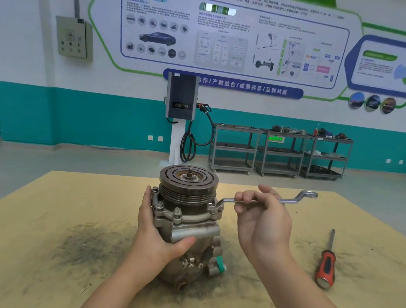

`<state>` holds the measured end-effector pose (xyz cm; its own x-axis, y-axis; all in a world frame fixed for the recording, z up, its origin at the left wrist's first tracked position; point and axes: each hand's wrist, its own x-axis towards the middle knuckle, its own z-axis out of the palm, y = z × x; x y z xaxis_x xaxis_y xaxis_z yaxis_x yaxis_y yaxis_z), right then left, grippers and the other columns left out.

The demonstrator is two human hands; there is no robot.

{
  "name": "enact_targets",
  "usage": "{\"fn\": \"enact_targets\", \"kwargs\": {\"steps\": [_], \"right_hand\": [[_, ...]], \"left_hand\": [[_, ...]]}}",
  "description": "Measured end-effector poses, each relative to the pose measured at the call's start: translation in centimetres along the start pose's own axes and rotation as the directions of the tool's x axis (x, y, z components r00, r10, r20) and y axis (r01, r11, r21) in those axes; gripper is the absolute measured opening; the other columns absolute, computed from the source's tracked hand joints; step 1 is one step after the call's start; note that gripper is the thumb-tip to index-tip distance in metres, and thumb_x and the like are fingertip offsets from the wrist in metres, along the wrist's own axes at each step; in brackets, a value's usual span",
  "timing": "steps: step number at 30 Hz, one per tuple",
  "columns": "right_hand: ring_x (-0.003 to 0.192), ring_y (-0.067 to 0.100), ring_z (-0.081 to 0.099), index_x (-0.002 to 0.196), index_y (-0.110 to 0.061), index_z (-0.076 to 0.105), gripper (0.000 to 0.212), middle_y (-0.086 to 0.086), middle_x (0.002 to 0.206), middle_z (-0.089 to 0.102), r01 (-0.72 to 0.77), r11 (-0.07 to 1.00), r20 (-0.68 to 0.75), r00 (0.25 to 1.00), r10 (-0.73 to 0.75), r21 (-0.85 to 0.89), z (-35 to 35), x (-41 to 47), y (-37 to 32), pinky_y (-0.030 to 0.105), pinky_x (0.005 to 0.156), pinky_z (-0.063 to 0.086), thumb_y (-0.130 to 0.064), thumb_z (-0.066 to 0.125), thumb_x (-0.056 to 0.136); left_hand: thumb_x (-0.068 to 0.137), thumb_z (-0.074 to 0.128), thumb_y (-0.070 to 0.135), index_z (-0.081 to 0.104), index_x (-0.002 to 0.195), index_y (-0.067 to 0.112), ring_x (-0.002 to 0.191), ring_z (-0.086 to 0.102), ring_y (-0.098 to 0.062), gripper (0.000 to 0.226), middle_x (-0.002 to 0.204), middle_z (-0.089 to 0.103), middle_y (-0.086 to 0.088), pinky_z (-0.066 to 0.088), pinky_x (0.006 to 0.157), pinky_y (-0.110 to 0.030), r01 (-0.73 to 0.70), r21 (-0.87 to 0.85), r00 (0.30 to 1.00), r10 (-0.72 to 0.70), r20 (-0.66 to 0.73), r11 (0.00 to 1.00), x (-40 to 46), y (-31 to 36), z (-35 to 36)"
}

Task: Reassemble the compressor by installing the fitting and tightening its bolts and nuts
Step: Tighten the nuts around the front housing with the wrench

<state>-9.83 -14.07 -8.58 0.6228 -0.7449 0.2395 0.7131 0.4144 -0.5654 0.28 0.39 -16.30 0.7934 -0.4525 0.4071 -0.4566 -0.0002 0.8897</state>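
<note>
My left hand [156, 234] covers the compressor [185, 217] housing's left flank; nothing readable there. Wrench [267, 200] shaft hidden inside my right hand [262, 222] grip; its near ring end sits at a flange bolt [212, 208], seating too small to tell. Compressor's far side out of sight behind the pulley [188, 180]. Both forearms cut off by the bottom edge. Worktop [36, 249] runs off the left, right and bottom edges. Wall poster [229, 36] text blurred, unreadable. Items on the far carts [279, 152] too small to identify.
</note>
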Motion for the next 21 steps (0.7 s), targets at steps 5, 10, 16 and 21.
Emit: {"fn": "enact_targets", "kwargs": {"steps": [5, 10, 16, 21], "right_hand": [[0.044, 0.019, 0.047, 0.089, -0.012, 0.037, 0.021, 0.003, 0.049, 0.037, -0.146, 0.987, -0.009, 0.989, 0.147, 0.060, -0.5, 1.7, 0.4, 0.021, 0.038, 0.035, 0.005, 0.026, 0.089], [0.044, 0.018, 0.042, 0.086, -0.012, 0.037, 0.020, 0.002, 0.048, 0.034, -0.187, 0.979, 0.022, 0.982, 0.186, 0.075, -0.7, 3.1, 0.3, 0.022, 0.035, 0.033, 0.004, 0.025, 0.088], [0.040, 0.015, 0.040, 0.083, -0.012, 0.038, 0.018, 0.000, 0.045, 0.033, -0.277, 0.960, 0.042, 0.960, 0.275, 0.044, -0.8, 4.2, 0.4, 0.020, 0.032, 0.028, 0.002, 0.026, 0.085], [0.039, 0.012, 0.040, 0.080, -0.014, 0.037, 0.018, -0.003, 0.046, 0.032, -0.372, 0.927, 0.024, 0.928, 0.371, 0.050, -1.2, 4.7, 1.1, 0.018, 0.032, 0.026, 0.000, 0.026, 0.084]], "left_hand": [[0.061, 0.089, 0.033, -0.010, 0.127, 0.069, 0.137, 0.037, -0.008, 0.125, 0.155, 0.028, 0.008, 0.026, 0.115, -0.029, -0.009, -0.006, 1.000, 0.009, 0.001, 1.000, 0.1, 0.0, 0.0], [0.056, 0.086, 0.042, -0.010, 0.129, 0.067, 0.136, 0.037, -0.006, 0.124, 0.154, 0.028, 0.010, 0.025, 0.109, -0.022, -0.011, 0.001, 1.000, 0.011, 0.003, 1.000, 0.1, -0.1, 0.0], [0.063, 0.088, 0.029, -0.009, 0.123, 0.070, 0.136, 0.036, -0.006, 0.122, 0.155, 0.027, 0.010, 0.025, 0.108, -0.021, -0.030, 0.017, 0.999, 0.030, -0.016, 0.999, 0.2, -0.3, 0.1], [0.064, 0.089, 0.025, -0.008, 0.121, 0.073, 0.136, 0.036, -0.006, 0.123, 0.154, 0.026, 0.011, 0.025, 0.110, -0.023, -0.034, 0.024, 0.999, 0.035, -0.021, 0.999, 0.2, -0.4, 0.0]]}}
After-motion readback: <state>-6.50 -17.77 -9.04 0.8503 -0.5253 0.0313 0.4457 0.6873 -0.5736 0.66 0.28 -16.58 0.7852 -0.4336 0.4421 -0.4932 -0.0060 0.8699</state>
